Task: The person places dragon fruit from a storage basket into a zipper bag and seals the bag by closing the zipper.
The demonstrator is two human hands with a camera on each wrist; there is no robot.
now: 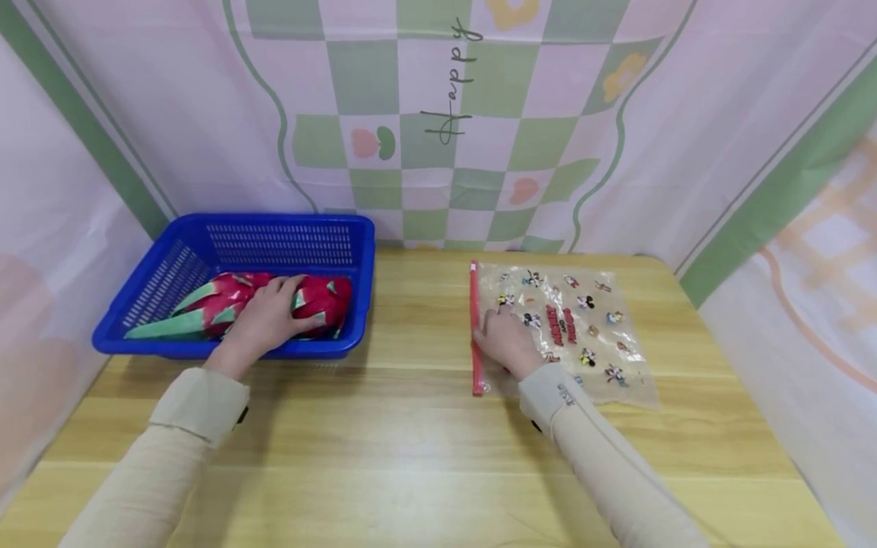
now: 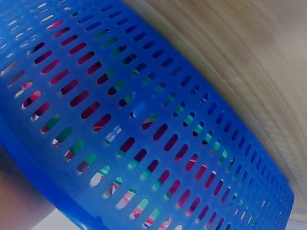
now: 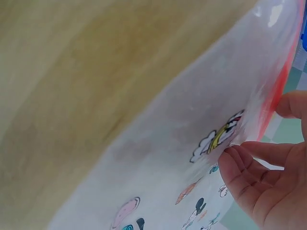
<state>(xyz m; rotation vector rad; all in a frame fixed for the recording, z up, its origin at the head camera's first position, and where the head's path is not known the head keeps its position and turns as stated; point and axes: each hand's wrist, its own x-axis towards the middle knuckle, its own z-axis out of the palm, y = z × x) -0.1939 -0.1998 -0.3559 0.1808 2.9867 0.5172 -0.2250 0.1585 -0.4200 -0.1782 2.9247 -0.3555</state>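
Note:
A blue plastic basket (image 1: 233,348) stands at the left of the table, with red and green dragon fruit (image 1: 325,301) inside. My left hand (image 1: 267,312) reaches over its near rim and grips the dragon fruit, its fingers curved over the top. In the left wrist view, the slotted basket wall (image 2: 144,115) hides most of this grip. To the right, a clear zip bag (image 1: 596,335) with cartoon prints and a red zip edge lies on the table. My right hand (image 1: 508,340) holds the bag near that edge; in the right wrist view its curled fingertips (image 3: 232,160) touch the plastic.
The wooden table (image 1: 411,457) carries the basket and the bag, with a strip of bare wood between them. Behind it hangs a green and white checked cloth (image 1: 428,144), and pale cloth covers both sides.

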